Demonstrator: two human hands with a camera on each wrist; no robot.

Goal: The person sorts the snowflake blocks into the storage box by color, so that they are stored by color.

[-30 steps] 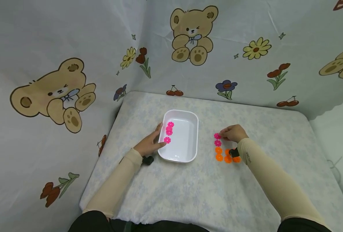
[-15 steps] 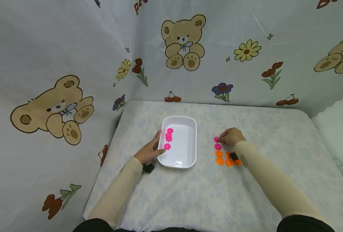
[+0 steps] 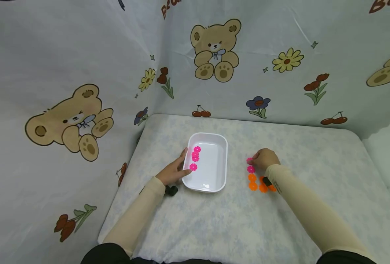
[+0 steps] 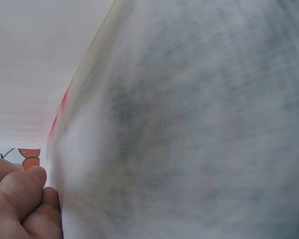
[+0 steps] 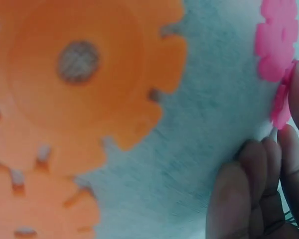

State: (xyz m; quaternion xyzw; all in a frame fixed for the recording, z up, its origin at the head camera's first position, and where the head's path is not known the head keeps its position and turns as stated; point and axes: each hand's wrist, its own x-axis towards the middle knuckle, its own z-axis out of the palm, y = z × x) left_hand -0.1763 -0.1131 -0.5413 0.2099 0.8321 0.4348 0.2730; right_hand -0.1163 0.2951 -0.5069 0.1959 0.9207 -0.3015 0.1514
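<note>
While the left hand grips a tray holding pink discs, the right hand pinches another disc. Orange discs and a loose pink disc remain outside

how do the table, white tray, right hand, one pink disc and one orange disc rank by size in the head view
1. Table
2. White tray
3. Right hand
4. Pink disc, orange disc: too alike to rank

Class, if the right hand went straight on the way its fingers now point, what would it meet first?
Beyond the pink disc it pinches, the right hand would probably meet the side of the tray; its height is unclear, so it might clear the rim.
</note>
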